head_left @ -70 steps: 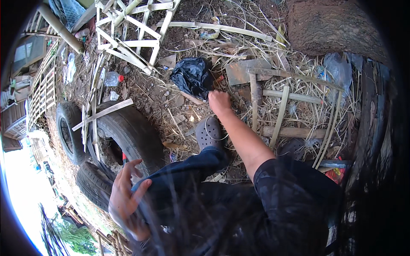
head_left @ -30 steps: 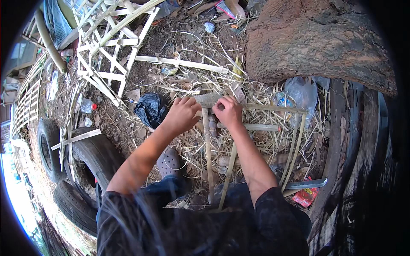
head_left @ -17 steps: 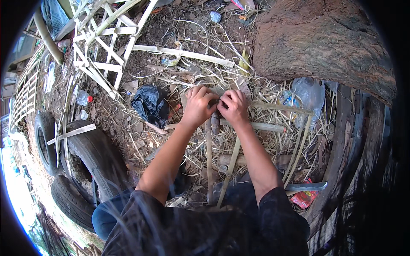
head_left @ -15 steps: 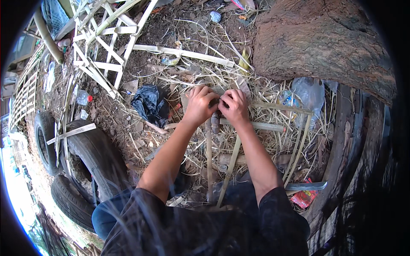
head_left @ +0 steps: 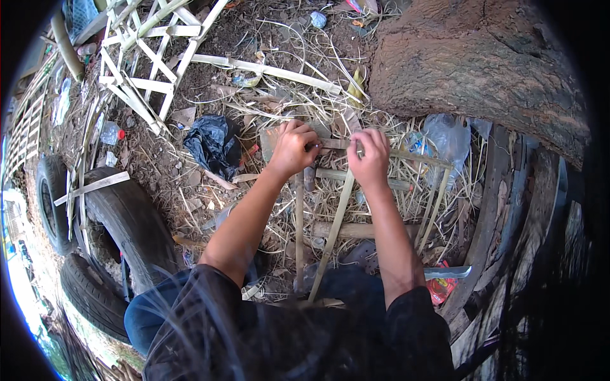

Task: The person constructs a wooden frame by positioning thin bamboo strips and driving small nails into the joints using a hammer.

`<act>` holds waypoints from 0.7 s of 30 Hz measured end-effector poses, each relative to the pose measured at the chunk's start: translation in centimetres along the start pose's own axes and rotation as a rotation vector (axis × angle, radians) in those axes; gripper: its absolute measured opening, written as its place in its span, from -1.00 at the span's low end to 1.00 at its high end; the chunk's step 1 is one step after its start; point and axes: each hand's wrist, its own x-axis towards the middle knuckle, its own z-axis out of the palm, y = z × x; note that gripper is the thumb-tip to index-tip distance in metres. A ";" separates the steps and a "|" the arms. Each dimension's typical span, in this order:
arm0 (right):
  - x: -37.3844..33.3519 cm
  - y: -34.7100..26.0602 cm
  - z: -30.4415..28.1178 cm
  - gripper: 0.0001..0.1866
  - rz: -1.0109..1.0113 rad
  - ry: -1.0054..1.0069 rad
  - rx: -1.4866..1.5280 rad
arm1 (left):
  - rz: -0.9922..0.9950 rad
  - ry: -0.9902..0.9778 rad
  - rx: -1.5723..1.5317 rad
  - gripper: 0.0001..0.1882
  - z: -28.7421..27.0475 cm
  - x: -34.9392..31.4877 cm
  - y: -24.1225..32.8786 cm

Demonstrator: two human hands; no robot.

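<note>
A frame of split bamboo strips lies in front of me, with a crosswise strip point(head_left: 335, 144) running between my hands. My left hand point(head_left: 292, 149) is closed at the left part of this strip, thumb and fingers pinched together; what sits in the pinch is too small to make out. Toward the right, my right hand point(head_left: 370, 155) is closed on the bamboo strip where a slanting strip point(head_left: 333, 235) meets it. Another upright strip point(head_left: 300, 232) runs down from near my left hand toward my lap. A short dark rounded piece point(head_left: 309, 178) lies just below the crosswise strip.
A thick tree trunk point(head_left: 470, 70) lies at the upper right. Left of my hands is a black plastic bag point(head_left: 215, 146). Old tyres point(head_left: 136, 222) stand at the left, below a bamboo lattice point(head_left: 152, 82). A flat metal blade point(head_left: 447, 272) lies right of my arm, beside a red packet point(head_left: 441, 291).
My hands, which were together at the strip, have moved apart. The right one has shifted rightward, uncovering the strip between them. The whole view has shifted slightly.
</note>
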 end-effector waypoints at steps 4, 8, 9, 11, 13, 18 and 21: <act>-4.6 -0.1 -2.2 -0.91 0.474 0.189 0.075 | -0.057 -0.017 -0.032 -0.83 0.4 0.7 0.7; -7.2 -3.5 0.2 -0.87 0.450 -0.037 0.238 | -0.091 -0.041 0.002 -0.81 -0.1 0.5 0.5; -6.9 -4.3 1.0 -0.83 0.408 -0.056 0.266 | -0.094 -0.028 -0.009 -0.81 -0.1 0.5 0.2; -5.7 -5.1 1.7 -0.80 0.436 -0.014 0.314 | -0.035 -0.096 0.040 -0.85 -0.7 1.3 0.6; -4.3 -5.0 2.3 -0.77 0.460 0.025 0.358 | -0.045 -0.130 0.075 -0.86 -0.8 1.9 1.3; -1.0 -4.6 3.4 -0.80 0.495 -0.064 0.511 | 0.043 -0.091 0.131 -0.85 -1.1 1.8 1.4; -0.1 -4.3 3.7 -0.84 0.568 -0.164 0.548 | 0.041 -0.096 0.146 -0.84 -1.8 1.6 1.0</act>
